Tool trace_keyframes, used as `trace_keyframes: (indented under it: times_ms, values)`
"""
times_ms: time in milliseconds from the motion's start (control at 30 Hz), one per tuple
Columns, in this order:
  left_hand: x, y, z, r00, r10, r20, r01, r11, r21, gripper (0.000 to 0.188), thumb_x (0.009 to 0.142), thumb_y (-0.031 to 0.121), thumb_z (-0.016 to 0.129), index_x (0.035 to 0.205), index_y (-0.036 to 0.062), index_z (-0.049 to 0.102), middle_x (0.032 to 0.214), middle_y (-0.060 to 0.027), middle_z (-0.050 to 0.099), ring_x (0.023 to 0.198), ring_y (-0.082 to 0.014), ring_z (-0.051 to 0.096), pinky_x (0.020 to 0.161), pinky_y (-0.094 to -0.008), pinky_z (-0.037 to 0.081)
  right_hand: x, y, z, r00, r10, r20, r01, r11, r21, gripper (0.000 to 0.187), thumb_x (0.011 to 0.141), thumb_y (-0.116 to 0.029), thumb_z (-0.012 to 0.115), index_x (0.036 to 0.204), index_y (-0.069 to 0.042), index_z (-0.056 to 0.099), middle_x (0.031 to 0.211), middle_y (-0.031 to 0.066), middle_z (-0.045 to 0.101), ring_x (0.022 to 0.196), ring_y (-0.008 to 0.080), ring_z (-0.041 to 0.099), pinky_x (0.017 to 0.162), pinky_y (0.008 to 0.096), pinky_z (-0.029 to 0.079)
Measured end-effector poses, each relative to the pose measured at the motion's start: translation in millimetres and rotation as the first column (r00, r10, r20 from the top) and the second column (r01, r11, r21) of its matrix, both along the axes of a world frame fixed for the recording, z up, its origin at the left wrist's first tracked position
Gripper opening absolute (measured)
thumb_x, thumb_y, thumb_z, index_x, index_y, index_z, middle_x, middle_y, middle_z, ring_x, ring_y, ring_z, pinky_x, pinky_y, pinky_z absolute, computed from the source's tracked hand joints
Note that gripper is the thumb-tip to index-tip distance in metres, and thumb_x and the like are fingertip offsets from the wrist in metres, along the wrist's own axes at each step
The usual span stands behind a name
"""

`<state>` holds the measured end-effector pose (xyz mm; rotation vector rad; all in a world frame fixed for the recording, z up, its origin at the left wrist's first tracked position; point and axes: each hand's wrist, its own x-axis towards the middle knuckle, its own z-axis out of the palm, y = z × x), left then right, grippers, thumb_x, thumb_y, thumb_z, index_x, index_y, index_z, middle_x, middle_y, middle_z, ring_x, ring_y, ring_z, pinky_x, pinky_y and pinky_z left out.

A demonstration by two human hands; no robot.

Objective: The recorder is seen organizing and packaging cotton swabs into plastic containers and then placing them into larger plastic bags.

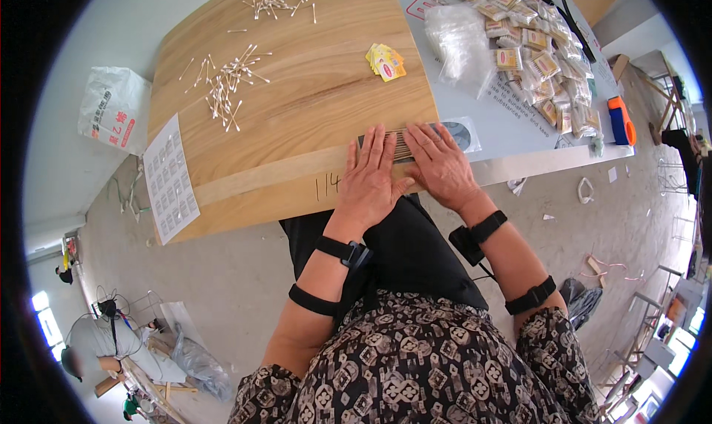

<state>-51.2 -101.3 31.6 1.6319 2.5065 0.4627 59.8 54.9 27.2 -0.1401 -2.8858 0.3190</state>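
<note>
My left hand (365,179) and my right hand (443,164) lie side by side near the table's front edge, palms down, fingers stretched forward and thumbs nearly meeting. Under and between their fingers shows a flat dark piece with brown ridged stripes (403,148); the hands hide most of it, and I cannot tell its kind. A clear plastic piece with a grey-blue rounded patch (461,135) lies by my right fingers. Farther off on the wooden tabletop (311,83) are loose cotton swabs (228,79), another scatter of cotton swabs (276,3) and a small fan of yellow cards (386,61).
Right of the wood, a grey-covered surface holds clear plastic bags (454,38), a heap of small swab packs (541,53) and an orange-and-blue tape dispenser (621,120). A printed sheet (170,179) hangs over the left edge, near a white bag (115,109). Another person (111,350) is at lower left.
</note>
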Motion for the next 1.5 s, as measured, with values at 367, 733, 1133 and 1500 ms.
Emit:
trace_keyframes:
  times_ms: [367,733,1133,1500]
  values:
    - [-3,-2,-1,0.999,-0.029,0.014,0.029,0.999,-0.014,0.074,0.096,0.052,0.044,0.149,0.0027,0.029,0.158,-0.0154,0.021,0.148,-0.0278,0.015,0.120,-0.0479,0.010,9,-2,8,0.999,-0.016,0.047,0.018,0.999,-0.050,0.070,0.089,-0.041,0.059,0.143,-0.002,0.037,0.149,0.0143,0.036,0.140,0.0280,0.030,0.117,0.0475,0.019]
    - [1,0,0,1.000,-0.007,0.006,0.007,0.998,-0.063,0.077,0.094,0.047,0.050,0.152,0.0044,0.021,0.160,-0.0140,0.015,0.149,-0.0270,0.011,0.120,-0.0462,0.008,-13,-3,23,0.898,-0.433,0.076,0.439,0.869,-0.229,0.017,0.084,-0.017,0.061,0.091,-0.001,0.061,0.088,0.0179,0.066,0.077,0.0371,0.066,0.067,0.0422,0.054]
    - [4,3,-1,0.999,-0.047,-0.025,0.047,0.999,0.005,0.077,0.093,0.050,0.050,0.151,0.0033,0.026,0.159,-0.0140,0.021,0.148,-0.0260,0.017,0.120,-0.0456,0.011,-49,23,40,0.773,-0.399,0.494,0.484,0.873,-0.052,0.018,0.074,-0.014,0.060,0.083,-0.002,0.069,0.084,0.0223,0.069,0.081,0.0367,0.069,0.071,0.0439,0.055]
    - [13,20,-7,0.997,-0.069,-0.019,0.069,0.997,0.043,0.078,0.093,0.048,0.052,0.149,0.0012,0.027,0.158,-0.0159,0.023,0.148,-0.0279,0.018,0.119,-0.0467,0.013,-40,42,33,0.807,-0.345,0.479,0.528,0.785,-0.324,0.026,0.070,-0.021,0.062,0.081,0.002,0.068,0.087,0.0227,0.068,0.085,0.0393,0.067,0.077,0.0440,0.054]
